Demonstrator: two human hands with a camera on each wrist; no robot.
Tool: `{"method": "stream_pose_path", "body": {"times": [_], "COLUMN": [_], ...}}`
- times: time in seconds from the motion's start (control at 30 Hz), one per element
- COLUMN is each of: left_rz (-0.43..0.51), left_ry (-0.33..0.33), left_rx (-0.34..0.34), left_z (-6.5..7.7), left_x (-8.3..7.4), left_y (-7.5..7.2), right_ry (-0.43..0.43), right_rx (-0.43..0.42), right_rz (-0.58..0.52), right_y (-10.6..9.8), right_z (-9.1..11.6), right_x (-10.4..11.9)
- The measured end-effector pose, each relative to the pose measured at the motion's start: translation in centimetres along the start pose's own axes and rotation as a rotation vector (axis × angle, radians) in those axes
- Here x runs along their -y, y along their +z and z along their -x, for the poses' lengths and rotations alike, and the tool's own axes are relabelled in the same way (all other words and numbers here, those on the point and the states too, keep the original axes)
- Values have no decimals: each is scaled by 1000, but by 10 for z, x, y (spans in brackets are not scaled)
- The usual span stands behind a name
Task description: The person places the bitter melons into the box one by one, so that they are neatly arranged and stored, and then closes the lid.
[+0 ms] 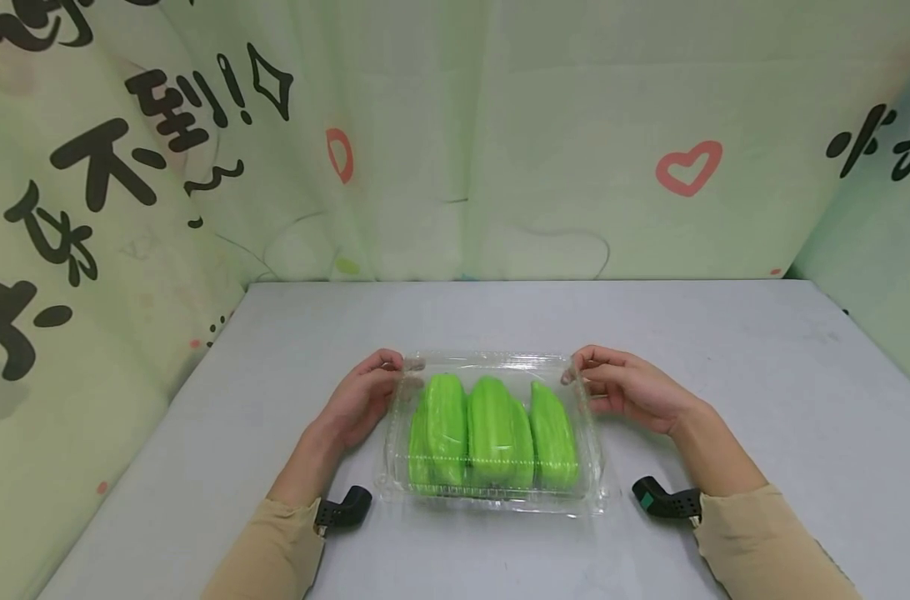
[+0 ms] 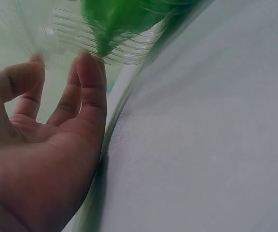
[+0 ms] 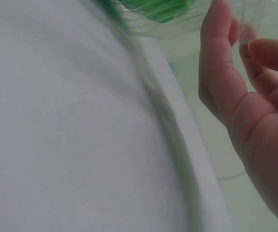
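A clear plastic clamshell box (image 1: pixel 492 500) sits on the table with several long, ridged green vegetables (image 1: pixel 492 425) inside, side by side. Its lid lies over them; whether the rim is fastened, I cannot tell. At the box's far left corner my left hand (image 1: pixel 365 392) pinches the clear edge between thumb and fingers, and the other fingers touch the ribbed side wall (image 2: pixel 105 36) in the left wrist view. My right hand (image 1: pixel 627 387) pinches the far right corner the same way. In the right wrist view its thumb and index finger meet at the plastic edge (image 3: pixel 251 19).
The white table (image 1: pixel 762 375) stretches around the box on all sides. Behind and beside it hangs a pale green curtain (image 1: pixel 560 167) with black characters and red hearts. Each wrist wears a black camera, one on the left (image 1: pixel 344 508) and one on the right (image 1: pixel 668 500).
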State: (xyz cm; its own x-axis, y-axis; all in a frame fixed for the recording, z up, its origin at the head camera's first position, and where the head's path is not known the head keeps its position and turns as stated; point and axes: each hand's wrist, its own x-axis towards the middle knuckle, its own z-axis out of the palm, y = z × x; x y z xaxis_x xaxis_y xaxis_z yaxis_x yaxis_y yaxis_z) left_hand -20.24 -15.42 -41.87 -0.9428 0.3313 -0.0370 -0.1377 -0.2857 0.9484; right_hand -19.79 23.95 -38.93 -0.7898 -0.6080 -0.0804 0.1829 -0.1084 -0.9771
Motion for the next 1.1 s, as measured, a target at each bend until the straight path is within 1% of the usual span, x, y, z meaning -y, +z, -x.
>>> {"method": "stream_pose_path", "body": {"times": [0.07,0.13,0.27,0.37,0.47,0.6,0.77,0.87,1.0,1.1], "left_rz": [-13,-35,-79,-90,-94,-111,-174,-216,-257,-266], "left_ry": [-7,-4,6,12,3,-40,-124,-164,-182,-185], "left_rx": [1,10,4,-7,-14,-22,-54,-53,-41,-57], "left_z": [0,1,3,4,4,5,10,10,8,8], "left_x": [0,0,0,-1,-1,-3,-10,-14,-17,-18], "left_y": [0,-1,0,2,3,2,-2,-3,-1,0], "right_ry": [5,8,11,8,8,13,27,37,57,77], "right_rx": [1,-4,-24,-20,-13,-31,-58,-72,-108,-128], "right_rz": [1,25,122,166,177,205,228,234,233,227], "right_y": [0,0,-1,-1,-1,1,6,7,8,9], "right_z": [0,1,2,3,3,3,-1,-1,2,3], "right_x": [1,2,2,1,1,4,6,7,9,9]}}
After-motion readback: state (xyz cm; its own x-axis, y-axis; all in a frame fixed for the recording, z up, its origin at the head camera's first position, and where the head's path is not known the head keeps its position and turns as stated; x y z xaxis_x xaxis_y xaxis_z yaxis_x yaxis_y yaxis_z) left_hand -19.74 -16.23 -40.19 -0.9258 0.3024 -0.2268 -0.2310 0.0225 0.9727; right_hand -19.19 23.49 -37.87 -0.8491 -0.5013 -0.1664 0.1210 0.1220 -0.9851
